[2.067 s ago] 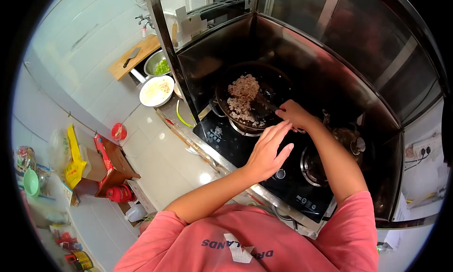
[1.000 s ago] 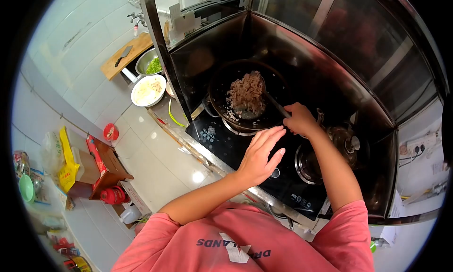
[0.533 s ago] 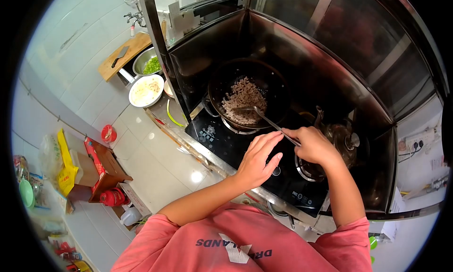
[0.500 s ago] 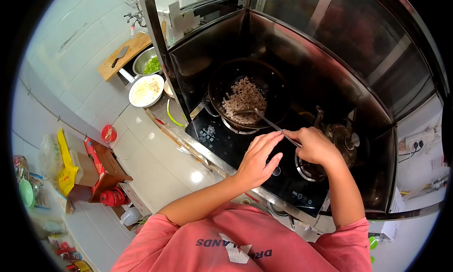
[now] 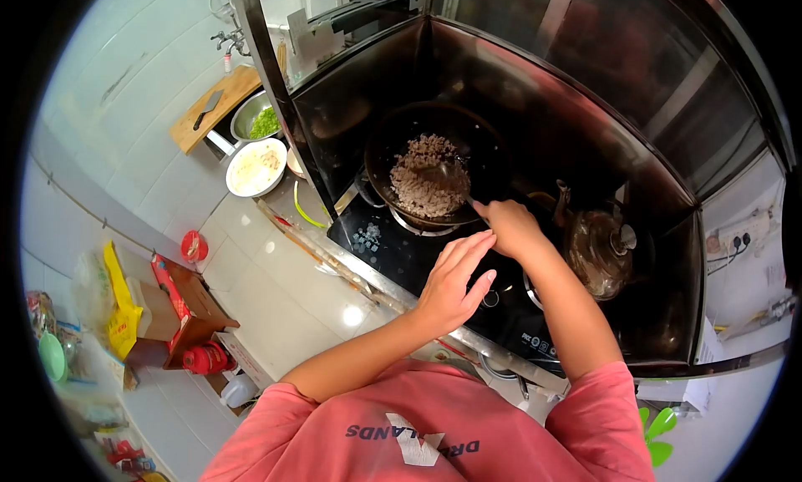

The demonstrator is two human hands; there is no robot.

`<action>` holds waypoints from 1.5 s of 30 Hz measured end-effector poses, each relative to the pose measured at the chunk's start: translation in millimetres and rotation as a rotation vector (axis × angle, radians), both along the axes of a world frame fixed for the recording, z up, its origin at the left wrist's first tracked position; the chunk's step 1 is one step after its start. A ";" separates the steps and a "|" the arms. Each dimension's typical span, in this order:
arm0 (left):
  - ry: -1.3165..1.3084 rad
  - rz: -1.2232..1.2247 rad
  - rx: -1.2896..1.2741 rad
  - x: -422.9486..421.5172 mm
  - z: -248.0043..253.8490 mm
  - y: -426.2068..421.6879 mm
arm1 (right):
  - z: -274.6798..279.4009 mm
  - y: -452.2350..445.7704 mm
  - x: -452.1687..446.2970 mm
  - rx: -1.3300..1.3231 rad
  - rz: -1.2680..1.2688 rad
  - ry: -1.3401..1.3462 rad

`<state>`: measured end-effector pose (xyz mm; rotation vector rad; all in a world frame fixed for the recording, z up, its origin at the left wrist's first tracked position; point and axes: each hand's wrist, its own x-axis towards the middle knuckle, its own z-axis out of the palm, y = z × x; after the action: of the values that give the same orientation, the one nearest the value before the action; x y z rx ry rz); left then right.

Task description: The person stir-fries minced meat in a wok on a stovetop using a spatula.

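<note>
Crumbled, browned minced meat is heaped in a dark wok on the stove's rear-left burner. My right hand is closed round the handle of a metal spatula at the wok's near right side. The spatula's head reaches into the meat and is hard to make out there. My left hand hovers over the front of the black glass stove top, fingers stretched out and thumb apart, holding nothing. Its fingertips come close to my right hand.
A metal kettle stands right of my right forearm. Dark metal panels enclose the stove's back and sides. To the left are a white pan, a bowl of chopped greens and a cutting board with a cleaver.
My right hand has moved forward and left, toward the wok, pushing the spatula deeper into the meat. The meat's heap has shifted shape. My left hand stays nearly in place, still outstretched.
</note>
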<state>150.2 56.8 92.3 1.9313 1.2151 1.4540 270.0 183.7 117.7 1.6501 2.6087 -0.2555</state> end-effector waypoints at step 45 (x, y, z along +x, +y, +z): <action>-0.339 0.604 -0.441 -146.3 -99.2 86.4 | 45.4 -56.4 -17.4 -0.209 -0.304 0.247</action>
<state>3.9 143.3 -6.9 1.0198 1.8459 1.5268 252.6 127.3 163.1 2.0427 2.3690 -0.7617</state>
